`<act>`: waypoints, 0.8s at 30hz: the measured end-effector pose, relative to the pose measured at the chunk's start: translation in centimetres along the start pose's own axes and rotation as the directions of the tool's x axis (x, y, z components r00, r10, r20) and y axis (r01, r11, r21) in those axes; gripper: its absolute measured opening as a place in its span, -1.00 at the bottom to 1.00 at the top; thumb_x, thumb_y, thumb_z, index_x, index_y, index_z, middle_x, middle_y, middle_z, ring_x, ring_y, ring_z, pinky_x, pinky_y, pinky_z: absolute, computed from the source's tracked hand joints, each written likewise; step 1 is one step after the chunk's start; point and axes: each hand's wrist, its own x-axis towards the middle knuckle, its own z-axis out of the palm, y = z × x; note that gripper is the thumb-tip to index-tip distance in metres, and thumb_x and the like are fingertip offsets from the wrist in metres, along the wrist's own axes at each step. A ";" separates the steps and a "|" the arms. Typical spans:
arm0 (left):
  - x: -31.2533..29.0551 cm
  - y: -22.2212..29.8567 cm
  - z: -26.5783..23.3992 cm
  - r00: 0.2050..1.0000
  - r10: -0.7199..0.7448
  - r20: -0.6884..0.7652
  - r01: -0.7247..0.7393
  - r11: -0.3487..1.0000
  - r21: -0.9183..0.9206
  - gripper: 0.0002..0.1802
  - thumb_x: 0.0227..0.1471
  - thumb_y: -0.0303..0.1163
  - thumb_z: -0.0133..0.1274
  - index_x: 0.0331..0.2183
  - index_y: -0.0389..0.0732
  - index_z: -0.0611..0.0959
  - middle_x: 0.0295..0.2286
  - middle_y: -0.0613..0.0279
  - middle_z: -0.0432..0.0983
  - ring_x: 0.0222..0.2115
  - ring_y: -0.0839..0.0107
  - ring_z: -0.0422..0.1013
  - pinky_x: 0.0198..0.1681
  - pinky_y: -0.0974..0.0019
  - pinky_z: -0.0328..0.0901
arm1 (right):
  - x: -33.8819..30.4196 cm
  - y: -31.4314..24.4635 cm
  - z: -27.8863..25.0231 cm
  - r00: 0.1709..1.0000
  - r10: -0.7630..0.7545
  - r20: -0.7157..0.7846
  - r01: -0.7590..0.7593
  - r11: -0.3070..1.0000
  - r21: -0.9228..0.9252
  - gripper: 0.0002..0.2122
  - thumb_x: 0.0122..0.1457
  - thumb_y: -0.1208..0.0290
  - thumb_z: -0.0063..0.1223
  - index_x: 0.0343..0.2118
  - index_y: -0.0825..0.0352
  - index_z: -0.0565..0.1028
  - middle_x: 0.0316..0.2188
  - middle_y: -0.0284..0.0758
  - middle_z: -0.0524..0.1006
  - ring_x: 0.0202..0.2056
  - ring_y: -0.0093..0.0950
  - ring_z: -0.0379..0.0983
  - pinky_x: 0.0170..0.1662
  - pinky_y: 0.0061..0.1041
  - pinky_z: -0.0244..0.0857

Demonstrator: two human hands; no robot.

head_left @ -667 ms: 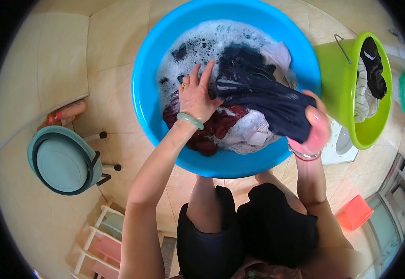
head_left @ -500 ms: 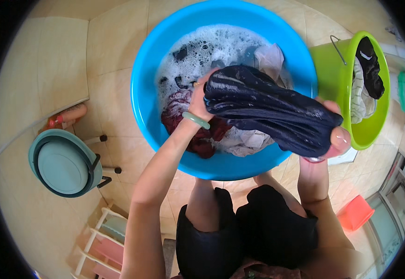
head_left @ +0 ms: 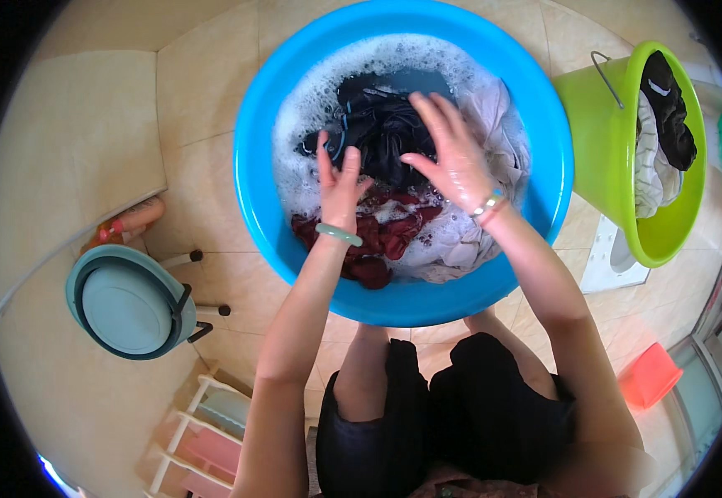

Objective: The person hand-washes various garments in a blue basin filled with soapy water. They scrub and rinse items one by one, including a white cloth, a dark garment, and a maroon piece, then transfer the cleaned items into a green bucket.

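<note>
A large blue basin (head_left: 257,191) holds sudsy water and soaking laundry. The dark navy garment (head_left: 390,137) lies in the water toward the far side of the basin, partly under foam. My left hand (head_left: 342,191), with a green bangle at the wrist, is over its near left edge, fingers spread and holding nothing. Above its right side hovers my right hand (head_left: 456,162), open, wet and empty, a metal band round the wrist. Dark red cloth (head_left: 378,236) sits nearest me at the left. White cloth (head_left: 494,116) runs along the basin's right side.
A lime green bucket (head_left: 593,145) with black and white clothes stands right of the basin. At the left is a grey-green folding basin (head_left: 129,311), near a pink bottle (head_left: 137,216). A white rack (head_left: 182,440) stands lower left, a coral container (head_left: 650,378) lower right.
Half a second ago both hands held the dark garment stretched above the basin. Now it is down in the suds, released, and my right hand has moved left over the water.
</note>
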 end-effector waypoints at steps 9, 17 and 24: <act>2.8 -1.2 1.3 0.973 -0.216 0.079 0.228 0.953 -0.201 -0.42 0.19 -0.17 0.08 0.18 -0.07 0.35 0.01 0.26 0.42 0.00 0.34 0.36 0.00 0.21 0.33 | 3.6 4.1 6.6 0.946 0.323 0.027 -0.324 0.945 0.043 -0.47 0.01 0.42 0.27 0.08 0.25 0.36 -0.09 -0.04 0.44 -0.07 -0.04 0.42 0.01 -0.21 0.33; 2.4 2.1 -0.5 0.879 -0.127 0.459 0.373 0.783 -0.498 -0.32 0.18 0.26 -0.18 0.14 0.01 0.41 0.02 0.14 0.42 0.00 0.17 0.40 0.06 0.06 0.33 | -1.8 -9.5 0.4 0.960 -0.281 0.003 0.270 0.924 0.272 -0.80 -0.01 0.22 0.26 -0.48 0.19 0.50 -0.45 -0.36 0.35 -0.40 -0.38 0.40 -0.40 -0.46 0.32; 2.2 -2.5 -1.2 0.921 0.032 0.389 0.120 0.925 -0.360 -0.55 0.25 -0.13 -0.07 0.01 -0.26 0.51 -0.13 0.19 0.49 -0.13 0.35 0.44 0.02 0.27 0.34 | -3.0 -12.3 0.2 0.930 -0.362 -0.070 0.367 0.925 0.096 -0.75 -0.11 0.12 0.28 -0.40 0.09 0.52 -0.29 -0.49 0.36 -0.24 -0.43 0.29 -0.39 -0.40 0.23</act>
